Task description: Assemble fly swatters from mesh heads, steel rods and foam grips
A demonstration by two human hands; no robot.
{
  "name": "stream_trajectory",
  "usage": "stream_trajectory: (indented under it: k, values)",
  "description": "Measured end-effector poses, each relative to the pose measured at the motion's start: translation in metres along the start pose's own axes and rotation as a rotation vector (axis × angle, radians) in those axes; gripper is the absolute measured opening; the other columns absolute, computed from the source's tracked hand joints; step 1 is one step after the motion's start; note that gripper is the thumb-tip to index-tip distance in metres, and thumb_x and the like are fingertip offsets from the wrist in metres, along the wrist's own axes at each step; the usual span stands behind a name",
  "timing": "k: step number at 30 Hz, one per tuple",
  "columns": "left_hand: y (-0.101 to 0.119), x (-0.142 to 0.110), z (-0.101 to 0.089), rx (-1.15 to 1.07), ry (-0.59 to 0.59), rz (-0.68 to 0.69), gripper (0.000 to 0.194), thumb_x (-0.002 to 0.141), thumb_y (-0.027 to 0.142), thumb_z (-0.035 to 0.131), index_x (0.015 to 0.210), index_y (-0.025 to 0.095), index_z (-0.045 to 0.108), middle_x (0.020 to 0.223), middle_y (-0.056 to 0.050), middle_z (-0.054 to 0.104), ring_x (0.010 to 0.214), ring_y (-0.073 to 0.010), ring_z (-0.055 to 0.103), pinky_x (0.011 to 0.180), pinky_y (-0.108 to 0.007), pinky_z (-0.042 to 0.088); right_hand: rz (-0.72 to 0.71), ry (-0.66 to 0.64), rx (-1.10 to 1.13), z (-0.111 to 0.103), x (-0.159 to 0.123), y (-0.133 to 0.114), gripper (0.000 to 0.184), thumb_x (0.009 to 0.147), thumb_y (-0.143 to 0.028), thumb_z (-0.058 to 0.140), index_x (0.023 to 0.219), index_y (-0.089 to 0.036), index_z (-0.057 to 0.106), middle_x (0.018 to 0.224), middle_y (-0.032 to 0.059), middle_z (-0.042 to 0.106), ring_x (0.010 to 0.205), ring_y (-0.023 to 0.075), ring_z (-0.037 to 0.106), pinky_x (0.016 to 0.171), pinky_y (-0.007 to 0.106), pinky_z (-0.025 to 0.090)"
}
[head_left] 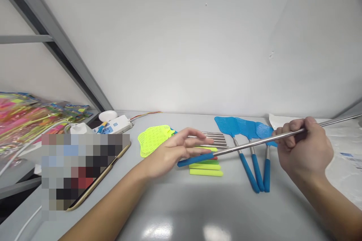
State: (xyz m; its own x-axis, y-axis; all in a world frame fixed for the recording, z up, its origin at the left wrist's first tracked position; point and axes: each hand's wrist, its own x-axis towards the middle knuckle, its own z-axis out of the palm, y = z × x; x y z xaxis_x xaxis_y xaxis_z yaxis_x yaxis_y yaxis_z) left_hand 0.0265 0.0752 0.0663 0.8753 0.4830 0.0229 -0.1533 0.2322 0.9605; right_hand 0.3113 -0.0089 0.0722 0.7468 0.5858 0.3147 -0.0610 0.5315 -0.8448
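Note:
My right hand (305, 150) is closed around a long metal telescopic rod (254, 143), which slants up to the right and runs out of view. A blue grip (195, 159) covers its lower left end. My left hand (175, 150) is beside this grip with its fingers stretched out and apart; whether it touches the grip I cannot tell. Behind it lie several bare metal rods (216, 135) and several yellow-green grips (206, 173), one of them darker green. A yellow-green mesh swatter head (154, 141) is left of that hand. Blue fly swatters (250, 130) lie between my hands.
On the left are a blurred-out device with a tan edge (98, 180), a white power strip (117, 125) with plugs and cables, and bagged colourful goods (34, 120). Clear plastic packaging (345, 158) lies at the right. A white wall (198, 45) rises behind the grey table (175, 211).

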Motion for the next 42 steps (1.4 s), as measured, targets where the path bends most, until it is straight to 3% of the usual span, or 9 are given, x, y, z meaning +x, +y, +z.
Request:
stream_trajectory:
  k: [3, 8, 12, 16, 23, 30, 35, 39, 42]
  values:
    - [0.003, 0.000, -0.002, -0.094, 0.001, -0.049, 0.038, 0.081, 0.007, 0.046, 0.117, 0.018, 0.050, 0.137, -0.015, 0.055, 0.119, -0.0298, 0.058, 0.109, -0.051, 0.029, 0.006, 0.043, 0.012, -0.002, 0.005, -0.001, 0.035, 0.089, -0.023, 0.045, 0.055, -0.020, 0.050, 0.038, -0.0037, 0.033, 0.037, 0.0096, 0.031, 0.045, 0.033, 0.025]
    - [0.009, -0.002, -0.002, -0.256, -0.060, -0.142, 0.034, 0.093, 0.032, 0.039, 0.123, 0.019, 0.045, 0.145, -0.018, 0.045, 0.110, -0.0356, 0.063, 0.090, -0.051, 0.047, -0.007, 0.087, 0.021, -0.007, 0.014, -0.004, 0.033, 0.087, -0.019, 0.045, 0.053, -0.019, 0.048, 0.044, -0.0042, 0.034, 0.038, 0.0079, 0.032, 0.045, 0.033, 0.022]
    - [0.011, -0.003, -0.004, -0.301, -0.149, -0.139, 0.045, 0.091, 0.048, 0.036, 0.128, 0.024, 0.043, 0.151, -0.016, 0.037, 0.097, -0.0349, 0.068, 0.066, -0.042, 0.056, -0.032, 0.134, 0.031, -0.010, 0.019, -0.005, 0.035, 0.086, -0.015, 0.044, 0.051, -0.019, 0.047, 0.047, -0.0036, 0.036, 0.038, 0.0070, 0.032, 0.046, 0.034, 0.019]
    - [0.013, -0.005, -0.006, -0.332, -0.143, -0.129, 0.049, 0.090, 0.055, 0.033, 0.129, 0.027, 0.044, 0.149, -0.015, 0.039, 0.092, -0.0350, 0.070, 0.048, -0.034, 0.055, -0.024, 0.099, 0.015, -0.012, 0.022, -0.002, 0.036, 0.087, -0.016, 0.041, 0.051, -0.019, 0.048, 0.043, -0.0036, 0.034, 0.037, 0.0081, 0.032, 0.046, 0.035, 0.019]
    - [0.011, -0.005, -0.006, -0.357, -0.160, -0.118, 0.054, 0.091, 0.059, 0.030, 0.130, 0.024, 0.043, 0.145, -0.020, 0.043, 0.089, -0.0365, 0.070, 0.044, -0.034, 0.054, 0.071, 0.047, 0.004, -0.018, 0.023, 0.004, 0.035, 0.087, -0.018, 0.039, 0.053, -0.020, 0.049, 0.038, -0.0030, 0.029, 0.036, 0.0088, 0.030, 0.047, 0.035, 0.022]
    - [0.007, -0.003, -0.011, -0.314, -0.158, -0.106, 0.054, 0.092, 0.060, 0.033, 0.124, 0.019, 0.047, 0.141, -0.021, 0.048, 0.090, -0.0343, 0.070, 0.048, -0.033, 0.056, 0.142, 0.074, 0.010, -0.021, 0.027, 0.007, 0.037, 0.088, -0.020, 0.039, 0.051, -0.021, 0.044, 0.039, -0.0034, 0.025, 0.037, 0.0084, 0.024, 0.046, 0.034, 0.020]
    - [0.005, -0.003, -0.007, -0.212, -0.134, -0.100, 0.039, 0.094, 0.048, 0.044, 0.121, 0.020, 0.047, 0.140, -0.021, 0.049, 0.089, -0.0307, 0.071, 0.053, -0.030, 0.057, 0.200, 0.087, 0.024, -0.021, 0.025, 0.009, 0.035, 0.089, -0.022, 0.041, 0.054, -0.020, 0.043, 0.041, -0.0042, 0.026, 0.038, 0.0078, 0.024, 0.045, 0.029, 0.023]
    - [0.001, -0.003, -0.003, -0.087, -0.105, -0.102, 0.034, 0.090, 0.034, 0.058, 0.119, 0.022, 0.048, 0.140, -0.020, 0.050, 0.086, -0.0265, 0.072, 0.060, -0.032, 0.059, 0.146, 0.016, 0.040, -0.023, 0.024, 0.014, 0.027, 0.084, -0.020, 0.042, 0.058, -0.020, 0.042, 0.042, -0.0055, 0.027, 0.039, 0.0090, 0.021, 0.044, 0.025, 0.027]
    - [0.000, -0.002, -0.002, 0.004, -0.072, -0.145, 0.032, 0.090, 0.031, 0.059, 0.119, 0.021, 0.048, 0.132, -0.020, 0.056, 0.086, -0.0258, 0.072, 0.058, -0.029, 0.058, 0.120, -0.006, 0.039, -0.025, 0.026, 0.016, 0.025, 0.083, -0.018, 0.041, 0.058, -0.021, 0.042, 0.041, -0.0058, 0.028, 0.039, 0.0098, 0.020, 0.043, 0.024, 0.028]
